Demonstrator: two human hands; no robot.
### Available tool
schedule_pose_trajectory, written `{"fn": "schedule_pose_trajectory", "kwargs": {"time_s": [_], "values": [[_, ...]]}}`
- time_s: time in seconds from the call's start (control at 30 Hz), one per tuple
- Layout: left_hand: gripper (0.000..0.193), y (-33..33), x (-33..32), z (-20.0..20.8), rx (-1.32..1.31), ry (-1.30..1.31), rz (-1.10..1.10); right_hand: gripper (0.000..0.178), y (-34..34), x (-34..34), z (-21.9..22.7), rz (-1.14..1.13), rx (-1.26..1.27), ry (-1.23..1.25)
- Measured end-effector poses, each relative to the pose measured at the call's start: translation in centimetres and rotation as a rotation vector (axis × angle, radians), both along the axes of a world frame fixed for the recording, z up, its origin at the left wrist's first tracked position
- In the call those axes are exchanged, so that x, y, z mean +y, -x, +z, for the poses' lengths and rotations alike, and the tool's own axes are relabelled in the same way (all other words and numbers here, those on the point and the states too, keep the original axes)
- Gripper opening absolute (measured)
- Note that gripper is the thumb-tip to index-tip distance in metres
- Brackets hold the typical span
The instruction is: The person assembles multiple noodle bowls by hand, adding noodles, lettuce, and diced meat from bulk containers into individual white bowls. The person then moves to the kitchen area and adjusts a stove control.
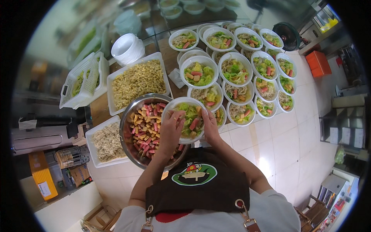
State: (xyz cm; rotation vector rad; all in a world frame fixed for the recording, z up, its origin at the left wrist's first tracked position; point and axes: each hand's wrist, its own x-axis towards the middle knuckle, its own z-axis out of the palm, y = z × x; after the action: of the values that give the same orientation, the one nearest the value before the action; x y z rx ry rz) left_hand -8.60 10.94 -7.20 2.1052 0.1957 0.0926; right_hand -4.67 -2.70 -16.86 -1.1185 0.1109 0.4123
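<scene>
A round white bowl with shredded lettuce, a pink sausage piece and tan chunks is in front of me. My right hand grips its right rim, thumb at the edge. Over the bowl's left side, my left hand has its fingers bunched together; whatever they hold, if anything, is hidden. Beneath my left forearm, a large steel mixing bowl is filled with pink sausage pieces and yellowish chunks. Just beyond the bowl in my hand, another filled bowl holds sprouts, lettuce and sausage.
Many filled white bowls stand stacked at the far right. Left are a tray of yellowish sprouts, a tray of pale shreds, a white basket with greens and nested empty bowls. A fan stands beyond.
</scene>
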Motion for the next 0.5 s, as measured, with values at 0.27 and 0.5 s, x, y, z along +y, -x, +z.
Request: {"fn": "schedule_pose_trajectory", "kwargs": {"time_s": [0.27, 0.5], "values": [[0.027, -0.3, 0.2, -1.9, -0.023, -0.301, -0.218, 0.034, 0.8, 0.9, 2.3, 0.102, -0.02, 0.089], [0.025, 1.6, 3.5, 3.8, -0.273, -0.231, 0.075, 0.039, -5.9, 2.7, 4.5, 0.05, 0.035, -0.04]]}}
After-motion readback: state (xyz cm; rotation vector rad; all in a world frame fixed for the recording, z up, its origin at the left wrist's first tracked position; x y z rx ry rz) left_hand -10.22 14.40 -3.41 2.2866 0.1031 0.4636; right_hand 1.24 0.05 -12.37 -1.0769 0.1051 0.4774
